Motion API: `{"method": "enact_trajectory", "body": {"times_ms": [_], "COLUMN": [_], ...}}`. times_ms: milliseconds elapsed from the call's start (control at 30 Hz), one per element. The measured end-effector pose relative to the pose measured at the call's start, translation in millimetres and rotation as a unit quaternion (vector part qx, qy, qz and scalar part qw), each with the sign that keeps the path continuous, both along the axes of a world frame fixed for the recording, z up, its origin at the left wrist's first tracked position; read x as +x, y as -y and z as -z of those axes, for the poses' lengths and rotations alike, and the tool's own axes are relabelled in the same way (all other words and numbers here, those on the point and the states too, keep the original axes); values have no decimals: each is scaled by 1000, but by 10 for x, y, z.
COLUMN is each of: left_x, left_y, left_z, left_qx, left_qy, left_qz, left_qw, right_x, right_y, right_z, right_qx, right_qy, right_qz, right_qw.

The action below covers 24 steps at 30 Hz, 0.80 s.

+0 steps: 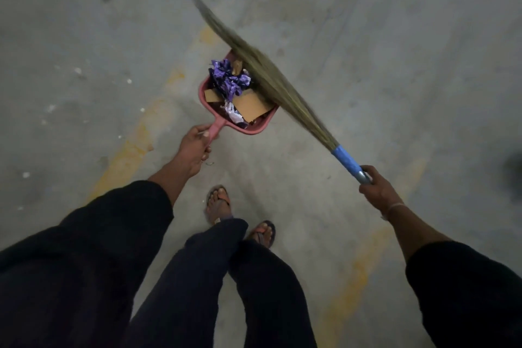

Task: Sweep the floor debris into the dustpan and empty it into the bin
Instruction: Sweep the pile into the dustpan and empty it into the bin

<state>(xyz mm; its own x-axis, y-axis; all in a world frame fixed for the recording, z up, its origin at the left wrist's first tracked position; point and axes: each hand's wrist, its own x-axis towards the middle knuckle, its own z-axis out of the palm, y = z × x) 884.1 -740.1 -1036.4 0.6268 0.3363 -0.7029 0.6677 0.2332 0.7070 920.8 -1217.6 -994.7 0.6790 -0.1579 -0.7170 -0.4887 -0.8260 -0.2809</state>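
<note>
Gripping the pink dustpan [255, 128] handle in my left hand [195, 150], full of debris [234, 87], my right hand [377, 188] clutches the broom [271, 76] handle

No readable text, label, brand or number is showing anywhere, not even on the crumpled purple wrapper [228, 78].

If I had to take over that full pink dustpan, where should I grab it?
By its straight handle, where the left hand grips the dustpan now, coming from the near, rear side. The pan is heaped with purple paper and cardboard, so hold it level.
</note>
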Motion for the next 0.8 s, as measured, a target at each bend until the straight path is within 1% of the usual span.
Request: {"method": "enact_trajectory", "body": {"times_ms": [200,367,567,800], "left_x": [36,152,621,1325], "left_y": [472,912,1426,1921], "left_z": [-1229,-1903,-2366,-2569], "left_qx": [1,-12,-21,-24], "left_qy": [-7,3,11,24], "left_qz": [48,107,182,276], "left_qw": [999,994,983,961], "right_x": [-373,-668,-719,-640], "right_y": [526,657,671,861], "right_z": [-1218,-2003,-2570,-2717], "right_qx": [54,88,115,140], "right_qy": [31,57,58,79], "right_qz": [103,128,196,325], "right_qw": [993,986,972,932]}}
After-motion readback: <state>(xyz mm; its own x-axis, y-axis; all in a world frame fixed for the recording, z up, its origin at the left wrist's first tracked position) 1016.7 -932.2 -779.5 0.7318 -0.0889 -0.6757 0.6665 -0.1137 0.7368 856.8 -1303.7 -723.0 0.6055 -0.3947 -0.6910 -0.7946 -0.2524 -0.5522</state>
